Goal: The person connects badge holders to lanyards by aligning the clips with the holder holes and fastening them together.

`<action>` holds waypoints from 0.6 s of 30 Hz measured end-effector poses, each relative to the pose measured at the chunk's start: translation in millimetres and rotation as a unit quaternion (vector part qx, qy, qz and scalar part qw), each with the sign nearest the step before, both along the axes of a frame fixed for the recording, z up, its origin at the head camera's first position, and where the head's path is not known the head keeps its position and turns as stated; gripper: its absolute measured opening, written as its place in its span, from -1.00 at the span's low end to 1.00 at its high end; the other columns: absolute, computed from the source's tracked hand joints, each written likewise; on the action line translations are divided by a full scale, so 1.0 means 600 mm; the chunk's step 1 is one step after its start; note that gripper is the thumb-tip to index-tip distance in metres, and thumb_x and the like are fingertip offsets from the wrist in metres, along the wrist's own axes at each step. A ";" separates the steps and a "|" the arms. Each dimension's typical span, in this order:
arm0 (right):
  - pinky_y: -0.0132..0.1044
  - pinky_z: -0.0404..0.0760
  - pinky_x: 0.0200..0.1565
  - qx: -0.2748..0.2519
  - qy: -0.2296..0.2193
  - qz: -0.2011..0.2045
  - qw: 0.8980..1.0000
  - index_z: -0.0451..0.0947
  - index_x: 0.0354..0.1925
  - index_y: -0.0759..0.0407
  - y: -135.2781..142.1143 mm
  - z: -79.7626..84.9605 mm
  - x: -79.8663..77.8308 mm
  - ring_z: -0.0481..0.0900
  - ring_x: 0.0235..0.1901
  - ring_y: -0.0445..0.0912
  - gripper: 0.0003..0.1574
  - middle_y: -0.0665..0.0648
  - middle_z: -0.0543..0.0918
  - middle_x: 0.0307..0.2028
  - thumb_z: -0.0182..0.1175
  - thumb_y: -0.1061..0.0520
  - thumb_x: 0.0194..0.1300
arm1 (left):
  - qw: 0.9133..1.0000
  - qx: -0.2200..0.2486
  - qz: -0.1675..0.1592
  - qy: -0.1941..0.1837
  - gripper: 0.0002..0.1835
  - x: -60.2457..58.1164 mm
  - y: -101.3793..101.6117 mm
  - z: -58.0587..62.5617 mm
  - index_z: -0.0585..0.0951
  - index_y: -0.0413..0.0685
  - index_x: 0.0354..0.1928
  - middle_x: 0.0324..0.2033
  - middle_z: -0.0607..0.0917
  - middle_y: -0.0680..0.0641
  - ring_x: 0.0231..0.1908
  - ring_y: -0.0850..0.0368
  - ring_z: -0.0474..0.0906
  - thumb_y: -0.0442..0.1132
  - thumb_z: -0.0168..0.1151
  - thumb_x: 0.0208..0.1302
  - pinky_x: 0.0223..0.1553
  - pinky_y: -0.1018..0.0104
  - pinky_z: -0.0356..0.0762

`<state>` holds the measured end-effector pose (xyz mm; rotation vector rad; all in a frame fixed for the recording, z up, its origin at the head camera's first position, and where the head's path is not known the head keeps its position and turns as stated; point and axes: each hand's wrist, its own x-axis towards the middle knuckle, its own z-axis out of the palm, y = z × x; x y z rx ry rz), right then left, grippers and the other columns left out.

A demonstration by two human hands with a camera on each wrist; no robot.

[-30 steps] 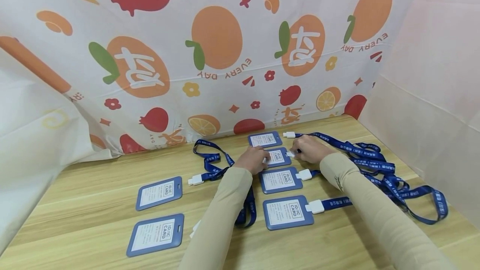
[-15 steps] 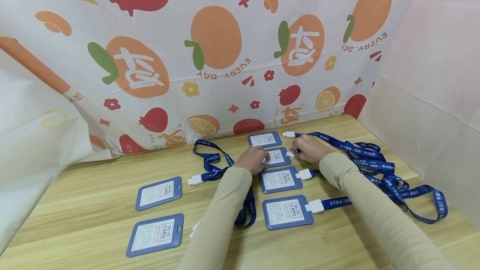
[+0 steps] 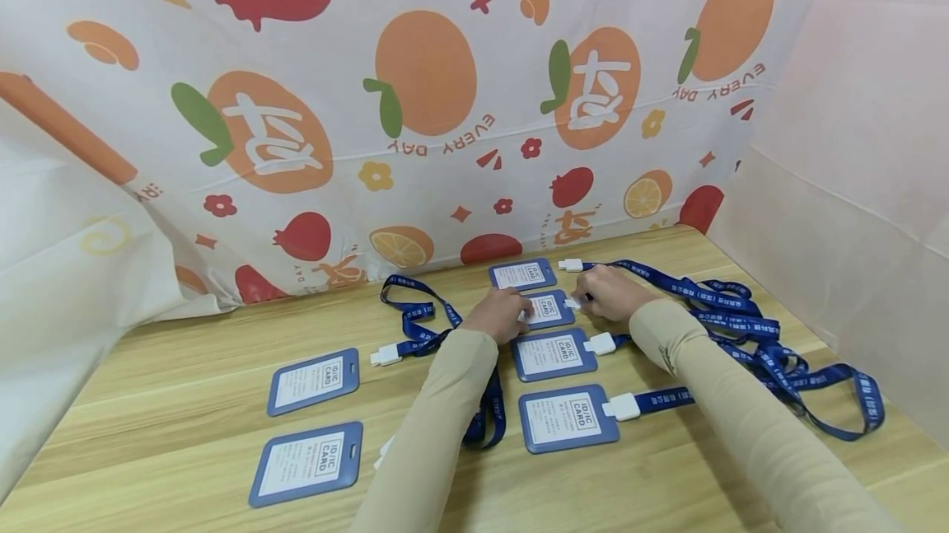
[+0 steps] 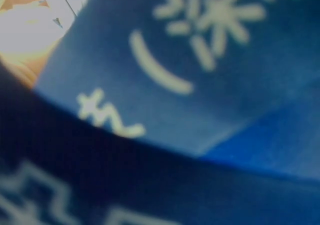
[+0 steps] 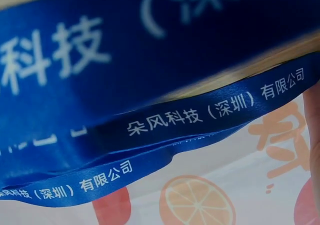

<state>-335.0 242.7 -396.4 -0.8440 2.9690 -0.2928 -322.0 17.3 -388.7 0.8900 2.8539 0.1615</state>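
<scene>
In the head view my left hand (image 3: 498, 315) holds the left end of a blue ID badge holder (image 3: 549, 309), second from the back in the right column. At the holder's slot end my right hand (image 3: 611, 292) pinches a white lanyard clip (image 3: 572, 303); the fingers hide part of it, so whether it is hooked in cannot be told. Blue lanyard strap (image 4: 165, 75) fills most of the left wrist view, blurred. Printed blue straps (image 5: 185, 117) cross the right wrist view, with a strip of my right hand (image 5: 315, 130) at its right edge.
Nearer me lie two badge holders (image 3: 554, 354) (image 3: 568, 419) with white clips at their slots. Behind, another holder (image 3: 522, 273) lies apart from its clip (image 3: 570, 265). Two more holders (image 3: 314, 381) (image 3: 306, 465) lie left. Lanyards (image 3: 771, 364) heap right; a patterned cloth (image 3: 445, 187) hangs behind.
The head view has shifted very slightly. Both hands stay at the same badge holder and clip, with no visible movement of the things on the table.
</scene>
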 end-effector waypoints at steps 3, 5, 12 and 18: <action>-0.05 0.65 0.04 -0.001 0.001 0.005 1.000 0.74 -0.05 0.36 -0.001 0.000 0.000 0.68 -0.01 0.13 -0.73 0.24 0.74 -0.08 0.32 0.38 0.27 | 1.000 0.000 -0.002 0.004 -0.77 -0.001 0.000 -0.001 0.73 0.02 0.05 0.10 0.67 -0.09 0.14 0.00 0.49 -0.21 0.34 0.39 0.37 0.09 0.27; -0.05 0.65 0.04 -0.001 0.003 0.006 1.000 0.74 -0.06 0.36 0.000 0.000 0.000 0.68 -0.02 0.13 -0.74 0.24 0.75 -0.08 0.32 0.39 0.26 | 1.000 -0.002 -0.002 0.005 -0.77 -0.002 0.001 -0.003 0.74 0.02 0.05 0.11 0.67 -0.08 0.15 0.01 0.49 -0.20 0.34 0.39 0.38 0.09 0.25; -0.05 0.65 0.03 -0.003 0.005 0.009 1.000 0.74 -0.07 0.36 -0.001 0.001 0.001 0.68 -0.03 0.12 -0.74 0.23 0.75 -0.09 0.32 0.39 0.26 | 1.000 -0.006 0.003 0.004 -0.76 -0.004 0.002 -0.005 0.73 0.04 0.06 0.13 0.66 -0.06 0.17 0.02 0.48 -0.20 0.34 0.39 0.39 0.10 0.24; -0.05 0.65 0.03 0.001 0.008 0.006 1.000 0.75 -0.07 0.36 -0.002 0.001 0.001 0.69 -0.03 0.12 -0.75 0.23 0.75 -0.09 0.32 0.38 0.26 | 1.000 -0.001 0.001 0.002 -0.76 -0.002 0.000 -0.004 0.73 0.03 0.06 0.12 0.66 -0.07 0.15 0.01 0.48 -0.20 0.34 0.39 0.38 0.09 0.25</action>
